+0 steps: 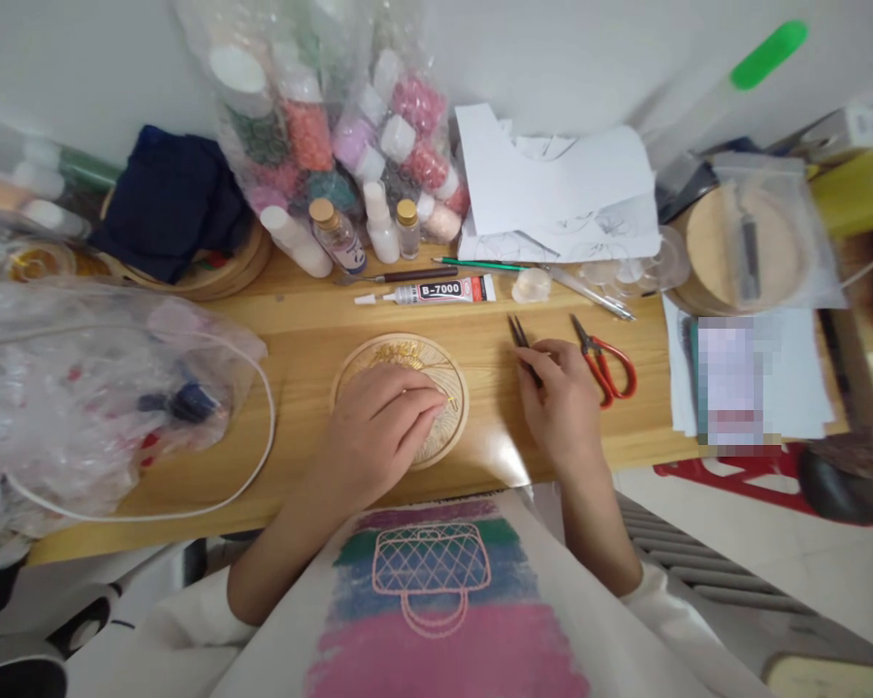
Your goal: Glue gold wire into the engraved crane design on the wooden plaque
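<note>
A round wooden disc (pixel 447 441) with gold-coloured decoration on it lies on the wooden table (pixel 306 334). My left hand (pixel 382 422) rests over the disc, its fingers pressed together at a small gold piece (pixel 451 400) near the right side. Black tweezers (pixel 516 331) point away from me on the right, and my right hand (pixel 562 397) has its fingers closed on them. Just beyond that hand, red-handled pliers (pixel 611 366) lie on the table, not held.
Behind the disc lie a B-7000 glue tube (pixel 443 290), a green pencil (pixel 480 264) and small bottles (pixel 341 237). Plastic bags (pixel 102 388) and a white cable (pixel 271 427) occupy the left. Papers (pixel 553 199) are at the back, a round wooden box (pixel 705 233) at the right.
</note>
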Demonstrator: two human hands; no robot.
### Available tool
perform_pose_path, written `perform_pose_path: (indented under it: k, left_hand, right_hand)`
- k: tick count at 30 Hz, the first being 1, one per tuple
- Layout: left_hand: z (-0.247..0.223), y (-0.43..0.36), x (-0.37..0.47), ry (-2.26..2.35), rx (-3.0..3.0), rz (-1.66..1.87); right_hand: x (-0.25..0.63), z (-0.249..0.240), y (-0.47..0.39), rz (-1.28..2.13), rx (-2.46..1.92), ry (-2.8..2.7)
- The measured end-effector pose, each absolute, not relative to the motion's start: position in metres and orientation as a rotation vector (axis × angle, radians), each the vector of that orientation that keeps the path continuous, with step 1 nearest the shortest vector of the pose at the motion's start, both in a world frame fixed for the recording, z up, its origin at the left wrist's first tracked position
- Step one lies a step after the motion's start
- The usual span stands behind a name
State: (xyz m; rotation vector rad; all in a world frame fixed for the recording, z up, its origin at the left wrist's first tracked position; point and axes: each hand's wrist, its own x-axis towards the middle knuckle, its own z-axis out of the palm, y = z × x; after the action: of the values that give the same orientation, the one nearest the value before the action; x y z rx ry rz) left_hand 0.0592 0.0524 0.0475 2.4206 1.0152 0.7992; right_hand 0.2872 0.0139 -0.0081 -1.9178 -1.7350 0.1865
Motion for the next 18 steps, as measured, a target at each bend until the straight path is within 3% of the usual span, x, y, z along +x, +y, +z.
perform_pose_path:
  k: [6, 12, 18]
  left_hand:
    - [0.041, 0.053, 0.053, 1.058, 2.442, 0.784]
    - [0.036, 0.056, 0.045, 1.085, 2.472, 0.814]
    - [0.037, 0.059, 0.046, 1.076, 2.504, 0.823]
  right_hand:
    - [0.317, 0.000, 0.008, 0.024, -2.247, -1.480]
    - [0.344, 0.016, 0.000, 0.353, -2.484, -1.374]
    - [0.353, 0.020, -0.002, 0.387, -2.526, -1.451]
